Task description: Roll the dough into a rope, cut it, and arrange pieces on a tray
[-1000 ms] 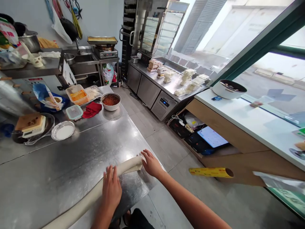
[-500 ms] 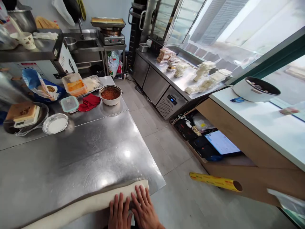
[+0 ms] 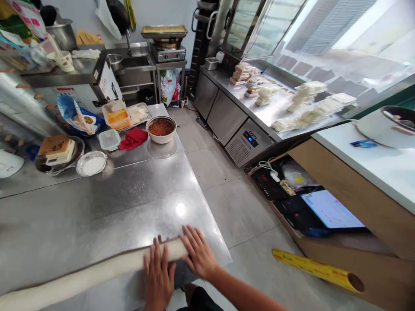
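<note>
A long pale roll of dough (image 3: 94,274) lies across the near part of the steel table (image 3: 129,207), running from the lower left corner toward the table's right edge. My left hand (image 3: 158,270) rests flat on top of it with the fingers stretched out. Farther right, my right hand (image 3: 198,250) lies over the roll's right end, its fingers extended and a little spread. Neither hand is wrapped round the dough; both palms face down. The very tip of the roll is partly covered by my right hand.
Along the table's far side stand a bowl of reddish-brown filling (image 3: 161,129), a red cloth (image 3: 133,138), a lidded container (image 3: 109,139), a foil dish of white powder (image 3: 91,163) and a scale (image 3: 60,151). A yellow cardboard tube (image 3: 317,270) is at right, beyond the table edge.
My hands and the dough roll have moved forward, away from me, on the table. My right hand is turned more across the roll's end. The camera view has swung left.
</note>
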{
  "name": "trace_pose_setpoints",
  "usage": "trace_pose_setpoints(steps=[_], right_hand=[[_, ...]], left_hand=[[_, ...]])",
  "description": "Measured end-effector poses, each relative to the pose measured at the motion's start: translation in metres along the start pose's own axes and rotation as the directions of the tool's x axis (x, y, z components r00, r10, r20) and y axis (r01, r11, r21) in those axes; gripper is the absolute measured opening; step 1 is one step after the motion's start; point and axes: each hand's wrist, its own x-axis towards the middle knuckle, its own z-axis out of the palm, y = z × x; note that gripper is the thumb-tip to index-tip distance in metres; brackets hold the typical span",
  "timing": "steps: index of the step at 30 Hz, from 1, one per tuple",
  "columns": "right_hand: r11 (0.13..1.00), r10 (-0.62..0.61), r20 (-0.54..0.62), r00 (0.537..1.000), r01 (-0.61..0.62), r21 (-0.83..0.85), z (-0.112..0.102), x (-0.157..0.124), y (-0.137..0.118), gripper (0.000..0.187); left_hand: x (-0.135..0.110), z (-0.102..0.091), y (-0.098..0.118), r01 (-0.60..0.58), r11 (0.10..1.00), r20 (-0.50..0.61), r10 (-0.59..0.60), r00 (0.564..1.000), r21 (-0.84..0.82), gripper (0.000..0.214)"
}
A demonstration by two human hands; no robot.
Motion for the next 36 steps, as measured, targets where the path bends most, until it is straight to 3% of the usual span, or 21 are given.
trace_pose_setpoints(steps=[2,4,6,8,10,11,12,14,16,18,19,21,23,25,27,29,31,33,34,35,36], right_hand=[[0.998,-0.054,0.037,0.998,0.056,-0.034,0.002,-0.045,-0.01,0.077],[0.998,-0.035,0.035,0.999,0.037,-0.043,0.0,-0.033,0.001,0.079],[0.993,0.107,-0.004,0.994,-0.107,-0.043,-0.006,0.029,0.026,0.079],[0.953,0.294,-0.068,0.953,-0.298,-0.051,-0.014,0.105,0.054,0.073],[0.968,0.246,-0.029,0.969,-0.247,-0.033,-0.02,0.156,0.069,0.066],[0.989,0.147,0.021,0.989,-0.147,-0.008,-0.022,0.164,0.068,0.064],[0.999,0.032,0.072,0.997,-0.034,0.024,-0.022,0.159,0.062,0.063],[0.992,-0.119,0.123,0.985,0.111,0.064,-0.017,0.116,0.032,0.063],[0.999,-0.036,0.069,0.997,0.035,0.015,-0.007,0.05,-0.015,0.065],[0.989,0.15,-0.014,0.989,-0.15,-0.015,0.011,-0.005,-0.064,0.07],[0.975,0.224,-0.052,0.973,-0.224,0.005,0.02,-0.019,-0.083,0.074],[0.971,0.238,-0.047,0.97,-0.238,0.009,0.037,-0.009,-0.104,0.081],[0.978,0.208,-0.046,0.977,-0.208,-0.015,0.045,0.048,-0.094,0.084],[0.97,0.237,-0.093,0.967,-0.24,-0.025,0.044,0.127,-0.066,0.078],[0.932,0.352,-0.176,0.919,-0.361,-0.023,0.038,0.192,-0.039,0.073],[0.947,0.309,-0.149,0.939,-0.318,-0.036,0.032,0.211,-0.028,0.069],[0.989,0.13,-0.032,0.991,-0.132,-0.069,0.027,0.178,-0.036,0.069],[0.989,0.02,0.013,1.0,-0.018,-0.148,0.025,0.116,-0.052,0.072],[0.982,-0.01,0.026,1.0,0.014,-0.191,0.026,0.085,-0.058,0.073],[0.974,-0.046,0.035,0.998,0.052,-0.219,0.027,0.062,-0.061,0.073],[0.966,-0.109,0.053,0.993,0.119,-0.231,0.028,0.049,-0.06,0.074]], left_hand=[[-0.034,0.003,-0.002,-0.12,0.993,-0.053,0.12,0.991,0.003,0.08],[-0.002,0.005,-0.021,-0.201,0.979,0.011,0.201,0.979,-0.028,0.078],[0.076,0.002,-0.051,-0.18,0.983,0.033,0.181,0.983,-0.046,0.075],[0.153,-0.007,-0.085,0.063,0.998,-0.015,-0.063,0.998,-0.002,0.067],[0.183,-0.017,-0.113,0.256,0.966,-0.076,-0.253,0.965,0.028,0.066],[0.173,-0.022,-0.122,0.295,0.955,-0.095,-0.29,0.952,0.037,0.067],[0.146,-0.026,-0.126,0.294,0.955,-0.097,-0.289,0.952,0.044,0.068],[0.056,-0.031,-0.125,0.177,0.983,-0.079,-0.173,0.982,0.049,0.072],[-0.044,-0.029,-0.117,0.05,0.997,-0.073,-0.045,0.996,0.066,0.078],[-0.109,-0.022,-0.116,-0.052,0.994,-0.15,0.066,0.986,0.1,0.083],[-0.118,-0.02,-0.122,-0.079,0.991,-0.138,0.093,0.986,0.105,0.085],[-0.086,-0.018,-0.146,-0.115,0.99,-0.062,0.12,0.991,0.084,0.084],[-0.008,-0.024,-0.181,-0.095,0.995,0.017,0.094,0.995,0.037,0.08],[0.072,-0.034,-0.216,0.038,0.999,0.003,-0.038,0.999,0.018,0.081],[0.109,-0.043,-0.241,0.26,0.964,-0.07,-0.256,0.964,0.059,0.075],[0.08,-0.05,-0.25,0.409,0.908,-0.132,-0.396,0.909,0.094,0.074],[0.002,-0.051,-0.25,0.396,0.912,-0.143,-0.38,0.914,0.105,0.078],[-0.077,-0.046,-0.254,0.222,0.967,-0.174,-0.2,0.964,0.122,0.082],[-0.101,-0.043,-0.262,0.112,0.981,-0.225,-0.075,0.971,0.16,0.081],[-0.11,-0.041,-0.275,-0.015,0.982,-0.228,0.059,0.972,0.189,0.08],[-0.103,-0.041,-0.292,-0.124,0.972,-0.191,0.162,0.968,0.198,0.08]])
